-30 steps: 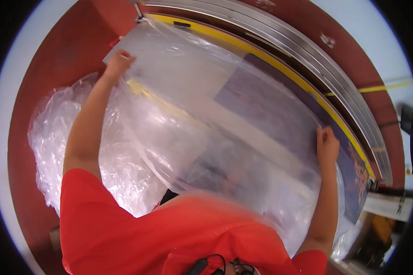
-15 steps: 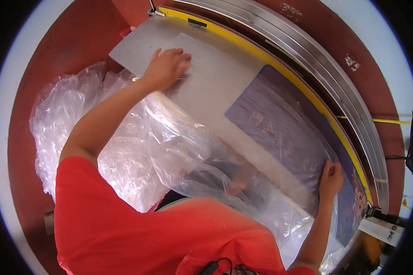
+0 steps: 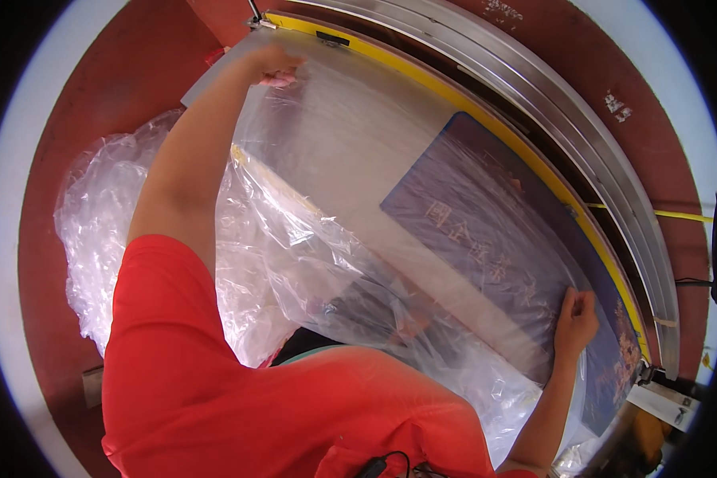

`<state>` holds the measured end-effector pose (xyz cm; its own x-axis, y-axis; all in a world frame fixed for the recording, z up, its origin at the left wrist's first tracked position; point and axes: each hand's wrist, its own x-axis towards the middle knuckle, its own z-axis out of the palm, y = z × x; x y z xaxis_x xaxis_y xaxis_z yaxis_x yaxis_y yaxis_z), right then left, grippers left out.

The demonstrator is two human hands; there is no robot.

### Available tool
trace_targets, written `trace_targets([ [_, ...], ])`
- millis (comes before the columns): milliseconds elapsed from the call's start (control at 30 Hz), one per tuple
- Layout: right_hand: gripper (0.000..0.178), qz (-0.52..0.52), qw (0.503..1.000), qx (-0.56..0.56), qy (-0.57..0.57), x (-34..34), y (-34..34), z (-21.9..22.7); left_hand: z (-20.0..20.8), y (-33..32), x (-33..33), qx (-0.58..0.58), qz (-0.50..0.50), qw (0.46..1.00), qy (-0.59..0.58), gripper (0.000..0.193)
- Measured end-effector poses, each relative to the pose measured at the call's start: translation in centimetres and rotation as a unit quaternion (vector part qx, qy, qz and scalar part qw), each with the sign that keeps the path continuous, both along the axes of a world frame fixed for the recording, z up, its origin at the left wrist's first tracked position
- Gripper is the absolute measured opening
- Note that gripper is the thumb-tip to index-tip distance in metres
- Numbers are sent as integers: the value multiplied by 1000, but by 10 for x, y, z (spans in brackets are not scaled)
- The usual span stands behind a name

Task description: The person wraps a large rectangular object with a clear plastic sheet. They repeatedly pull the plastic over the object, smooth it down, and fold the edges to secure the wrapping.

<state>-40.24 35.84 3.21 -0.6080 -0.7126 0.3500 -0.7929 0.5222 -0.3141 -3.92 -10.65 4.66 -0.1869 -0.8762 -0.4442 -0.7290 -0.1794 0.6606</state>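
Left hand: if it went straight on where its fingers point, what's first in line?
Left hand points rightward; the yellow strip along the far edge looks first. Depth is unclear, so it might brush the clear film sooner.

Film (image 3: 327,239): clear, whitish, bright white glints, faint pink tinge at left. Bench (image 3: 215,86): plain grey. Mat (image 3: 422,185): dark purplish blue under film, brighter blue border; pale characters (image 3: 459,231) across middle, pinkish-orange blossom pattern (image 3: 625,342) at right end. Strip (image 3: 422,70) on far side: yellow, black patch (image 3: 332,38) at left. Rail (image 3: 534,81): silver-grey. Wall (image 3: 585,48): red-brown, white marks, white band beyond. Cord (image 3: 681,214) at right: yellow. Shirt (image 3: 295,406): plain bright red.
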Motion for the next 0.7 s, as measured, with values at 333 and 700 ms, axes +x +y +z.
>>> trace_targets([
  [333, 6, 57, 865, 118, -484, 25, 54, 48, -64, -39, 33, -379, -125, 799, -450, 27],
  [700, 28, -307, 890, 70, 331, -102, 352, 231, -98, -85, 96, -457, -85, 823, -328, 32],
])
